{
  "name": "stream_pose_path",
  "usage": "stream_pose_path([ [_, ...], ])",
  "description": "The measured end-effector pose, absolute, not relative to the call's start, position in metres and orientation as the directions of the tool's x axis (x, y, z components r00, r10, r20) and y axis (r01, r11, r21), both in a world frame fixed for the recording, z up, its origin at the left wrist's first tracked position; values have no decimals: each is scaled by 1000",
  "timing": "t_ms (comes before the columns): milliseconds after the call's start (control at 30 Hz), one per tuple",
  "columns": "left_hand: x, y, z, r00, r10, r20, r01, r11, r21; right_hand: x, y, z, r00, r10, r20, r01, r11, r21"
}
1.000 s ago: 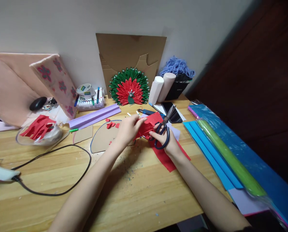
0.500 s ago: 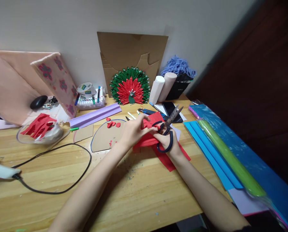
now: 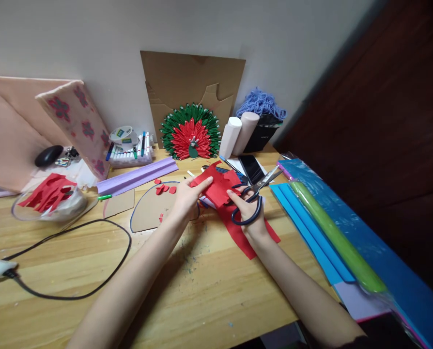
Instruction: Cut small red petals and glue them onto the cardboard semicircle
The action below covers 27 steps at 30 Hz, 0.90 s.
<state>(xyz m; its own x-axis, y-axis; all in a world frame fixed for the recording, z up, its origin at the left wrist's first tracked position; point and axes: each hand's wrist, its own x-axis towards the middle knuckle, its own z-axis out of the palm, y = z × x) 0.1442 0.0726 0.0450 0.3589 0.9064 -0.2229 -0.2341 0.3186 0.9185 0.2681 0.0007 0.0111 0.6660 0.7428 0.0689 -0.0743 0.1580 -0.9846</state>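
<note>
Head view, clock centred on the red sheet: toward nine o'clock, clear bowl of red scraps, then cardboard half-disc bearing loose red cut-outs, liable to scatter if brushed. Left hand pinched on the sheet's left side, right hand apparently pinched on the opposite edge; likely to tear at the notched border if pulled apart. Red strip at five o'clock, open to a careless snip. Scissors looped over the same hand, slightly parted blades toward two o'clock, possibly scratching the phone if swung.
</note>
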Motion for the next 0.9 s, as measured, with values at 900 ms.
stream_pose_path([
  [900,120,92,49,-141,928,346,185,-318,930,233,-30,14,-251,934,-255,-93,-286,-954],
])
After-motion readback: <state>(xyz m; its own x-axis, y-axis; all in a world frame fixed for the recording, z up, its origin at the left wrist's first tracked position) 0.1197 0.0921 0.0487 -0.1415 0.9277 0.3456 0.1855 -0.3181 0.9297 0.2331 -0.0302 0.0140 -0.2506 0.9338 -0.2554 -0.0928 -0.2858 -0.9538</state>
